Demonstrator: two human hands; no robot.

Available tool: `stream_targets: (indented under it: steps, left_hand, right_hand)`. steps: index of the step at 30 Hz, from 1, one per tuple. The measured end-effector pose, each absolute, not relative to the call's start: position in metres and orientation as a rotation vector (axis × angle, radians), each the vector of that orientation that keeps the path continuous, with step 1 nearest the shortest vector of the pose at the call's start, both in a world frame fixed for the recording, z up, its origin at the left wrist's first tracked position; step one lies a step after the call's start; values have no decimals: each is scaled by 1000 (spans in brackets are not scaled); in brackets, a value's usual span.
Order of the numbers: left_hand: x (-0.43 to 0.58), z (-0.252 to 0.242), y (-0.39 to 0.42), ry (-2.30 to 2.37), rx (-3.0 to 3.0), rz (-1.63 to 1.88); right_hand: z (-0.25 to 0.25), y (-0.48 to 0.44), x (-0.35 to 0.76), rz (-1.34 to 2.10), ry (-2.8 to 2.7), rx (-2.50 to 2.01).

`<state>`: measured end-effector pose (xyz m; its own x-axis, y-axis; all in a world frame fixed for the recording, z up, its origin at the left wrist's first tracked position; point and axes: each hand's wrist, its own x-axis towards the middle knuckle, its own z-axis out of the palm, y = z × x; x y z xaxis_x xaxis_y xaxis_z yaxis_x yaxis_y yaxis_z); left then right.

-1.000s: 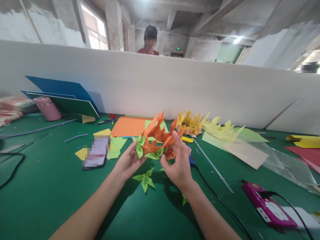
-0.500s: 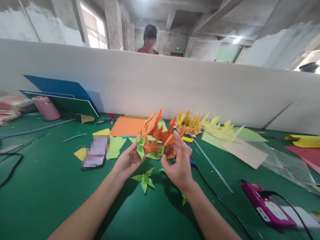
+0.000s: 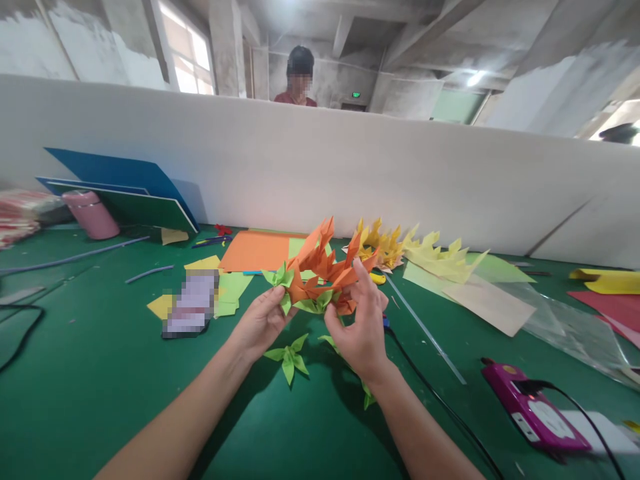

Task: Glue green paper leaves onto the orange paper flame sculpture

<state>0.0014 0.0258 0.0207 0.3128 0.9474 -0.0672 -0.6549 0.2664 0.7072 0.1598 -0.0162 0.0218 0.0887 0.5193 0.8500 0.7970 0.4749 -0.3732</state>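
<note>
An orange folded-paper crown [image 3: 325, 263] with pointed tips is held above the table between my two hands. My left hand [image 3: 263, 323] is closed at its left side, thumb and fingers pinching a green folded-paper star [image 3: 281, 275]. Whether that star is fixed to the crown I cannot tell. My right hand [image 3: 361, 320] grips the crown's right side, its thumb beside a second green star [image 3: 319, 303] at the front rim; some fingers are hidden behind. Below, another green paper star [image 3: 289, 360] lies on the table, and more green paper shows partly under my right hand.
Behind the crown stand a yellow paper crown [image 3: 383, 243] and a pale yellow one [image 3: 443, 257]. A phone [image 3: 193, 303] lies left. A purple device [image 3: 533, 407] with a cable sits right. A white partition [image 3: 300, 167] closes the back; a person is beyond it.
The crown and both hands have shifted slightly right. The green star in my left hand has turned, one leaf now pointing out to the left.
</note>
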Motion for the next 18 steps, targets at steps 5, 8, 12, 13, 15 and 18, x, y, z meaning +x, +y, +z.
stream_targets:
  steps: [5, 8, 12, 13, 15, 18]
  left_hand:
    - [1, 21, 27, 555, 646, 1152]
    - [1, 21, 27, 546, 637, 1151]
    - [2, 21, 26, 526, 640, 1142]
    - [2, 21, 26, 527, 644, 1143]
    - [2, 20, 26, 535, 657, 1142]
    - [3, 20, 26, 524, 678, 1152]
  right_hand:
    - [23, -17, 160, -289, -1565, -1191]
    - [24, -17, 159, -290, -1561, -1181]
    - [25, -17, 159, -290, -1563, -1182]
    - [24, -17, 159, -290, -1562, -1183]
    - [24, -17, 159, -292, -1561, -1182]
    - [23, -17, 159, -294, -1563, -1179]
